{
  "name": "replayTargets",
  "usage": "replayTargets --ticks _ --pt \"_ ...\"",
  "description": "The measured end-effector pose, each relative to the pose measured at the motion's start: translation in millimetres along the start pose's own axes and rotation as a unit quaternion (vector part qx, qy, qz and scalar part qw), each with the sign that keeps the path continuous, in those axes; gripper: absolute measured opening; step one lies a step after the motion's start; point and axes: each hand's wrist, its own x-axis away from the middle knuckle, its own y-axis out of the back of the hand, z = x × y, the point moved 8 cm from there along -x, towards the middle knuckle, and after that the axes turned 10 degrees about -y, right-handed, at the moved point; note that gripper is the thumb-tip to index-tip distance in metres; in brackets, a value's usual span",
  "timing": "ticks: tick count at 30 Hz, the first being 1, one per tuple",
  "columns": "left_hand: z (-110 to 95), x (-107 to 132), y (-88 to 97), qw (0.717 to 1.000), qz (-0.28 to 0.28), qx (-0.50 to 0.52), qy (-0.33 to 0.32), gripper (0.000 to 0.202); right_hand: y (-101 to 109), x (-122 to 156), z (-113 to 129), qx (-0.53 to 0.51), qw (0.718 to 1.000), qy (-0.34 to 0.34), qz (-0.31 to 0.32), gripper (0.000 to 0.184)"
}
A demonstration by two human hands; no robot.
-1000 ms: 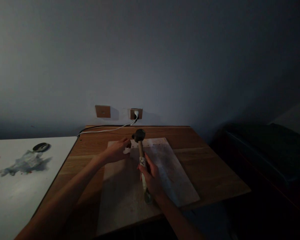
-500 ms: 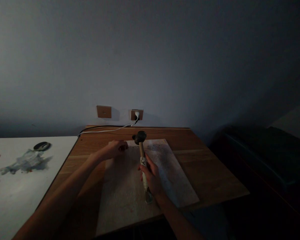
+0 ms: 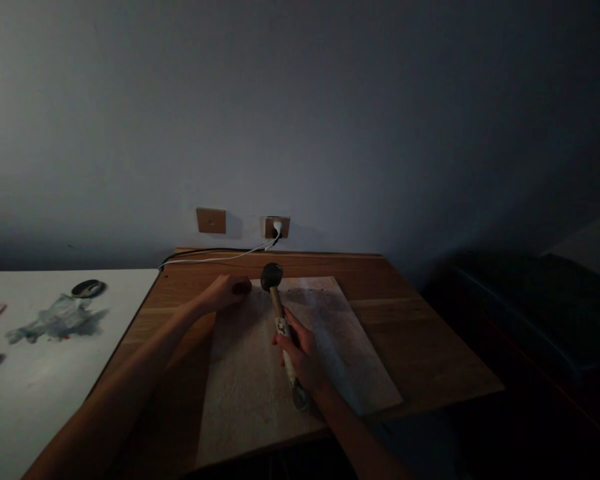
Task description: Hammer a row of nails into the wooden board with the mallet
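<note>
My right hand [image 3: 303, 353] is wrapped round the handle of a hammer [image 3: 283, 327], whose dark, rounded head is raised over the far part of a pale wooden board [image 3: 250, 393]. At the board's far left corner, my left hand [image 3: 227, 292] has its fingers curled together in a pinch. Whatever the fingertips hold, if anything, is too dark and small to make out. The hammer head is just to the right of these fingers. A row of small dark marks [image 3: 305, 291], perhaps nails, runs along the board's far edge.
The board lies on a brown wooden table [image 3: 395, 320]. White and black cables [image 3: 220, 259] run along its back to a wall socket [image 3: 277, 227]. On the white table [image 3: 40, 393] at left are a crumpled plastic bag [image 3: 63, 319] and a round dark object [image 3: 89, 288].
The hammer head has swung left, closer to my left hand. My left hand stays at the board's far left corner, and the view has shifted slightly.
</note>
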Motion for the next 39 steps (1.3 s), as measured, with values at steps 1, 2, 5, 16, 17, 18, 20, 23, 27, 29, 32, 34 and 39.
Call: replayTargets --ticks 1,2,5,16,17,18,20,23,27,29,32,34,39 --pt "-1.4 0.1 1.0 1.000 -0.005 0.000 0.001 0.024 0.1 -0.2 -0.2 -0.002 1.000 0.003 0.001 0.061" --pt "-2.7 0.2 2.0 1.000 -0.009 -0.001 0.004 0.025 0.1 -0.5 -0.4 -0.003 1.000 0.005 0.003 0.060" --pt "-6.8 0.9 3.1 1.000 -0.011 0.002 0.011 0.026 0.2 -1.3 -2.0 -0.004 1.000 0.005 0.005 0.061" --pt "-3.0 2.3 -5.3 0.999 -0.014 0.021 0.024 0.026 0.0 -0.2 0.1 0.014 1.000 0.009 0.009 0.060" --pt "-1.0 2.5 -6.0 0.999 -0.019 0.027 0.026 0.026 -0.9 0.3 0.9 0.018 1.000 0.011 0.014 0.060" --pt "1.0 2.9 -6.3 0.999 -0.025 0.033 0.029 0.026 -2.3 0.8 1.4 0.025 0.999 0.013 0.021 0.060" --pt "4.3 3.8 -6.3 0.998 -0.036 0.041 0.033 0.028 -5.7 1.7 1.5 0.036 0.998 0.022 0.039 0.060" --pt "7.5 5.6 -4.9 0.997 -0.049 0.042 0.037 0.034 -10.9 2.0 -0.6 0.049 0.996 0.030 0.065 0.060" --pt "9.7 7.6 -3.4 0.996 -0.059 0.053 0.042 0.046 -14.4 -0.8 -5.8 0.044 0.996 0.004 0.081 0.063" --pt "10.2 7.9 -3.8 0.996 -0.056 0.054 0.041 0.052 -15.3 -2.3 -7.9 0.040 0.995 -0.014 0.085 0.064" --pt "11.5 8.1 -5.3 0.997 -0.049 0.043 0.044 0.056 -16.0 -2.8 -7.2 0.039 0.995 -0.021 0.088 0.063" --pt "13.5 8.7 -6.2 0.997 -0.048 0.038 0.048 0.054 -16.3 -2.1 -5.4 0.046 0.995 -0.022 0.088 0.065" --pt "18.7 10.6 -5.6 0.996 -0.065 0.049 0.033 0.059 -16.8 -0.3 -2.7 0.081 0.993 -0.021 0.081 0.064"
